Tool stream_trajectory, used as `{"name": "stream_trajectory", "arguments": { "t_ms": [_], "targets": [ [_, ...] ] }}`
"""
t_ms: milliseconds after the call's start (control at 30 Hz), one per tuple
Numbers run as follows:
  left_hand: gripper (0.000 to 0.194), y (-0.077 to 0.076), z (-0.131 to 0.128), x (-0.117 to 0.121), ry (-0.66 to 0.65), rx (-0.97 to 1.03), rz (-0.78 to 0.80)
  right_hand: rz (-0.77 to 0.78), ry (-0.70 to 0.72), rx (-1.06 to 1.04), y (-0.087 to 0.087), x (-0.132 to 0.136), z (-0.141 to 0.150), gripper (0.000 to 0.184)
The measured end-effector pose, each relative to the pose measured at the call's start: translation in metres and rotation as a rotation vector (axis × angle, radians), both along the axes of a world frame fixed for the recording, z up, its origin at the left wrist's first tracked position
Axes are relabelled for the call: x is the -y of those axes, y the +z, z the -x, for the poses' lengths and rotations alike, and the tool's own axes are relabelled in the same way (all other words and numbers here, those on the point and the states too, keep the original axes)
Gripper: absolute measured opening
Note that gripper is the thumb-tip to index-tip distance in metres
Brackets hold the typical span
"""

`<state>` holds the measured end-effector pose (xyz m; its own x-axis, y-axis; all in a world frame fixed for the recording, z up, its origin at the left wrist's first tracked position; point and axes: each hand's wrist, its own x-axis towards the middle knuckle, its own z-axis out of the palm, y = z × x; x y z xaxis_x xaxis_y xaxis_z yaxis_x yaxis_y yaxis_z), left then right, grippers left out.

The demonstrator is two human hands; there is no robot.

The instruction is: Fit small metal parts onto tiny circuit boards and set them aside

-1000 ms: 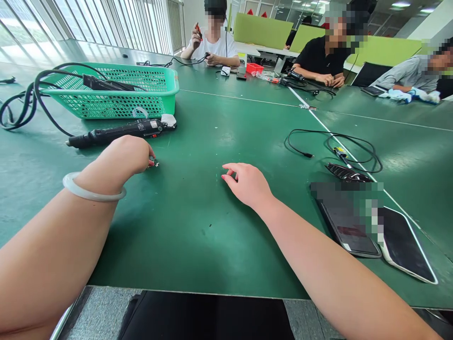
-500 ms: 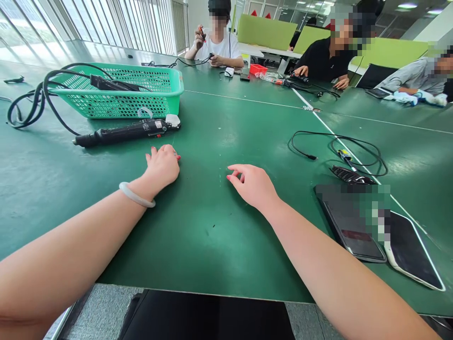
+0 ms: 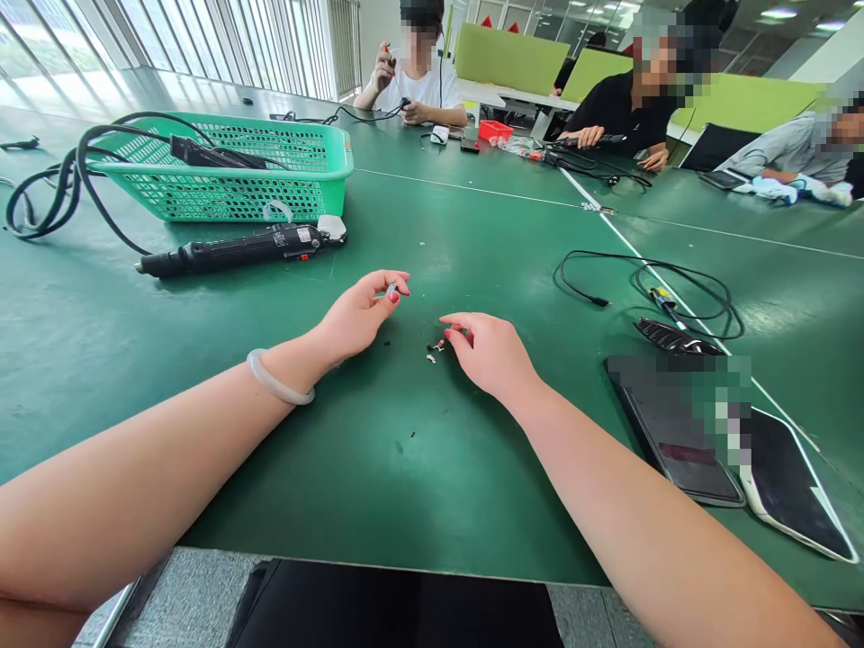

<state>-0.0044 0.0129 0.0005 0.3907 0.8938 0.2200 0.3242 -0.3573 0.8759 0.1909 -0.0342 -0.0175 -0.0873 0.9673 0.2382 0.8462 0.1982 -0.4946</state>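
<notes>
My left hand (image 3: 357,315), with a pale bangle (image 3: 278,380) on its wrist, is over the green table (image 3: 405,504). Its thumb and fingers are closed on a small silvery piece (image 3: 391,289), too small to name. To the right, my right hand (image 3: 490,355) rests on the table with its fingers curved and the thumb slightly apart, nothing visible between them. Several tiny loose parts (image 3: 432,358), whitish, reddish and black, lie just beside the right fingertips. A black speck (image 3: 387,342) lies below the left hand.
A green basket (image 3: 236,193) holds a black corded tool (image 3: 216,157). In front of it lies a black electric screwdriver (image 3: 236,250). On the right are a looped black cable (image 3: 675,261), a dark phone-like slab (image 3: 668,432) and a white-edged phone (image 3: 796,477). Several people sit across the table.
My left hand has moved right and turned, showing its thumb and the silvery piece. Tiny parts now lie on the table between the hands. My right hand has barely moved.
</notes>
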Motion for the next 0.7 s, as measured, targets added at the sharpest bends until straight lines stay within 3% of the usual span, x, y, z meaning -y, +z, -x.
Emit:
{"name": "stream_trajectory", "arguments": {
  "t_ms": [100,300,400,467,533,600,700],
  "targets": [
    [0.023,0.003,0.003,-0.001,0.068,0.027,0.113,0.053,-0.013,-0.036,0.001,0.0,-0.003,0.029],
    [0.025,-0.003,0.0,0.003,-0.083,0.183,0.334,0.323,-0.018,-0.049,0.019,-0.002,-0.028,0.016],
    [0.022,-0.004,-0.002,0.005,-0.078,0.19,0.393,0.467,0.079,0.015,0.023,0.001,-0.035,0.028],
    [0.021,-0.005,-0.002,0.004,-0.062,0.153,0.405,0.434,0.086,0.018,0.021,0.003,-0.032,0.034],
    [0.023,-0.005,-0.002,0.004,-0.057,0.135,0.41,0.297,0.062,-0.007,0.016,0.004,-0.021,0.032],
    [0.026,-0.005,-0.002,0.003,-0.052,0.146,0.424,0.142,0.135,0.047,0.01,0.004,-0.009,0.027],
    [0.032,-0.003,-0.004,0.005,-0.063,0.185,0.472,0.03,0.222,0.117,0.004,0.002,0.004,0.016]
  ]
}}
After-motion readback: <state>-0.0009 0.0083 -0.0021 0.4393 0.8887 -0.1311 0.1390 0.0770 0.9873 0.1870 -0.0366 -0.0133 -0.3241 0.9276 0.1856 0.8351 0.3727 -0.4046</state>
